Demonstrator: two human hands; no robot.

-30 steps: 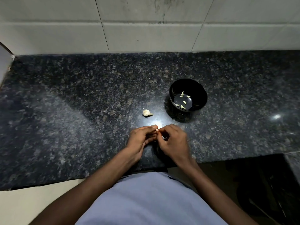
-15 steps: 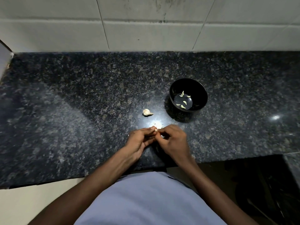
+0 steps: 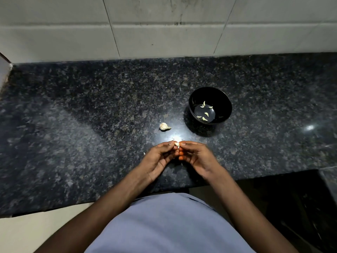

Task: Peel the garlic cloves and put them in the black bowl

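Granite countertop, dark and speckled, fills my head view below a white tiled wall. I see the left hand and right hand meet near the front edge, fingertips of both pinching one garlic clove between them. Another garlic piece lies just beyond, beside the black bowl, which holds several peeled cloves.

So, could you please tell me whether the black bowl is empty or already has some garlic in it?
Not empty: the upright black bowl holds several pale peeled cloves scattered on its bottom.
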